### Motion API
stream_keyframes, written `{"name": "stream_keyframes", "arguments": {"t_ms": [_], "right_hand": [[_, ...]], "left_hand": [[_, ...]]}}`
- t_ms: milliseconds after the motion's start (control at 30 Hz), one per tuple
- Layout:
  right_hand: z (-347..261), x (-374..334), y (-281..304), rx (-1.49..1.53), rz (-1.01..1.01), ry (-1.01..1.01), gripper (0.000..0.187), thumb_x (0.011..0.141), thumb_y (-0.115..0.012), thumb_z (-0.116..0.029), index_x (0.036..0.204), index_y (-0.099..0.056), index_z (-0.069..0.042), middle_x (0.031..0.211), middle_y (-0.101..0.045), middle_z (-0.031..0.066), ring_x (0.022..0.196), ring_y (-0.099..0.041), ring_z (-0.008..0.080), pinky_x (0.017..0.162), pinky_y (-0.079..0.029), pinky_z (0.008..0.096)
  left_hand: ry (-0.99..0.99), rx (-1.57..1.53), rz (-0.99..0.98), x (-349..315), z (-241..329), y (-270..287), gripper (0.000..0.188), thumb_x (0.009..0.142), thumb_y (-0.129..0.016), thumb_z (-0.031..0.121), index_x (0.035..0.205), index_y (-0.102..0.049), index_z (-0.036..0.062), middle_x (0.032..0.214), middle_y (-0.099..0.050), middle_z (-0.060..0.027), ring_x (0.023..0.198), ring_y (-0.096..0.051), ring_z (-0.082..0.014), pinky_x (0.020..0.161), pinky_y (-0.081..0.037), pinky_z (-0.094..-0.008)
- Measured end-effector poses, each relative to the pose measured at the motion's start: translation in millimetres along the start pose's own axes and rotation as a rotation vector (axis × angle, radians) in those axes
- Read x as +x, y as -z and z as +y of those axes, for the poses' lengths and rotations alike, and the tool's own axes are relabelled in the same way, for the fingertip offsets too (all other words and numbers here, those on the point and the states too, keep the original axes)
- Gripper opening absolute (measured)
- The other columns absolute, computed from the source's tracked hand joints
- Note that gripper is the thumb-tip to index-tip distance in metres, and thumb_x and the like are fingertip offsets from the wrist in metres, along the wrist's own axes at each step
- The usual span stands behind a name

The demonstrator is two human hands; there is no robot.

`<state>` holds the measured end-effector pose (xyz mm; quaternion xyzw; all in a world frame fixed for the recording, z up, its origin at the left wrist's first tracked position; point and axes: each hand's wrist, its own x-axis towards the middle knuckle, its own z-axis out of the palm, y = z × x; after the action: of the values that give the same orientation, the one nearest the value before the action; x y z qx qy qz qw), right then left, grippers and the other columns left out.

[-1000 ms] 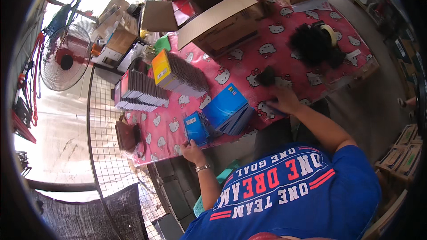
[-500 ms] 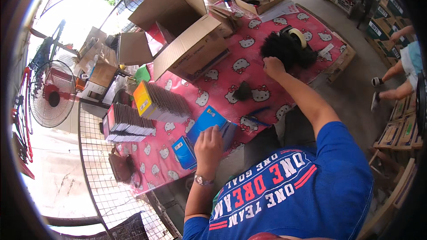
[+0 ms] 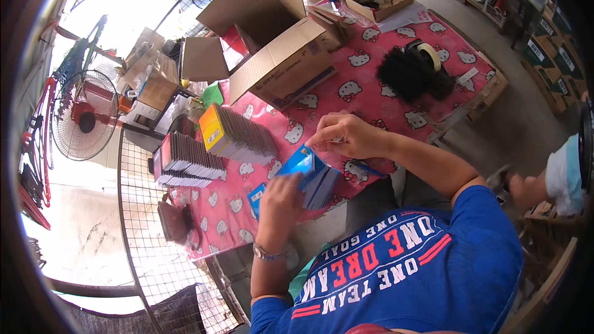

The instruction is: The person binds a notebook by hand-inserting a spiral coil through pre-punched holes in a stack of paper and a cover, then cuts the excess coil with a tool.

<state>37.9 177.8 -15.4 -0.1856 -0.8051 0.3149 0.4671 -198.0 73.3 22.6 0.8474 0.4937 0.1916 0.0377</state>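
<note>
A blue-covered stack of booklets (image 3: 318, 180) lies at the near edge of the table, with a second blue booklet (image 3: 255, 198) to its left. My right hand (image 3: 349, 136) is closed in a pinch, its fingertips at the far corner of the stack; what they hold, if anything, is too small to make out. Over the stack's left side is my left hand (image 3: 283, 203), a watch on its wrist, with fingers smeared by motion. A loose black fuzzy heap (image 3: 411, 74) sits beyond my right hand, a roll of tape (image 3: 429, 55) against it.
Tall booklet stacks, yellow-covered (image 3: 238, 136) and red-covered (image 3: 189, 161), stand to the left. An open cardboard box (image 3: 288, 71) occupies the far side. A brown pouch (image 3: 175, 219) rests at the left edge, near a fan (image 3: 85, 116). Another person's arm (image 3: 526, 190) shows at right.
My right hand has come from beside the black heap to the corner of the blue stack. My left hand has shifted slightly over it. The other person has moved, and the view has shifted.
</note>
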Motion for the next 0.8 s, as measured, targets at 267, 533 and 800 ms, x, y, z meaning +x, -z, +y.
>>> {"name": "stream_keyframes", "arguments": {"t_ms": [267, 533, 800], "right_hand": [[4.7, 10.9, -15.4, -0.078, 0.101, 0.089, 0.024, 0.077, -0.071, 0.0, 0.099, -0.071, -0.008, 0.096, -0.062, 0.01, 0.09, -0.063, 0.0293, 0.081, -0.052, 0.0391], [-4.8, 10.2, -5.0, 0.024, -0.161, -0.014, 0.026, 0.083, -0.062, 0.003, 0.106, -0.07, -0.007, 0.097, -0.062, 0.01, 0.092, -0.064, 0.0293, 0.081, -0.051, 0.0366], [-12.0, 11.1, -2.0, 0.062, -0.25, 0.003, 0.043, 0.082, -0.056, 0.01, 0.116, -0.07, -0.012, 0.093, -0.059, 0.0107, 0.087, -0.061, 0.0273, 0.081, -0.05, 0.0342]], "left_hand": [[0.12, 0.063, 0.183, 23.3, -6.9, -19.2, 0.016, 0.087, -0.061, 0.005, 0.102, -0.057, 0.0047, 0.094, -0.062, -0.0122, 0.093, -0.057, -0.0313, 0.086, -0.04, -0.042], [0.072, 0.095, 0.296, 13.0, -9.2, -27.1, 0.013, 0.088, -0.062, 0.007, 0.1, -0.059, 0.0042, 0.091, -0.063, -0.0133, 0.09, -0.058, -0.0318, 0.087, -0.04, -0.0414], [0.044, 0.108, 0.302, 11.9, -7.0, -23.6, 0.013, 0.089, -0.06, 0.008, 0.101, -0.056, 0.0046, 0.09, -0.061, -0.0122, 0.089, -0.058, -0.0313, 0.082, -0.042, -0.0435]]}}
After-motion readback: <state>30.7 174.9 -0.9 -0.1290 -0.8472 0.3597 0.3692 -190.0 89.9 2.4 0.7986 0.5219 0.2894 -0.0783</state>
